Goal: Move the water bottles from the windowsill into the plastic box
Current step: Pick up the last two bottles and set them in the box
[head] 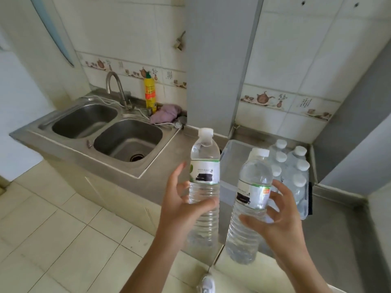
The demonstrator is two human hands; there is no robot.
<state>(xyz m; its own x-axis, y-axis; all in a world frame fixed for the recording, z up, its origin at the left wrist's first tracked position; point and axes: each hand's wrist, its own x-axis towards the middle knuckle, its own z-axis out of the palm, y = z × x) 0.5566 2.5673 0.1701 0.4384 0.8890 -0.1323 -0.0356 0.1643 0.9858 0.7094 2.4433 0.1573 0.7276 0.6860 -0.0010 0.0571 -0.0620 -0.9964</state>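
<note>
Fingers of each hand curled around an upright water bottle, arms outstretched

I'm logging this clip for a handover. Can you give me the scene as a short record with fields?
left hand: grips a water bottle, upright
right hand: grips a second bottle, tilted slightly
plastic box: clear, on the counter beyond the hands, bottles with white caps standing in its right part
sink: double basin, to the left
yellow bottle: behind the sink, by the tap
cloth: purple, beside the yellow bottle
</note>
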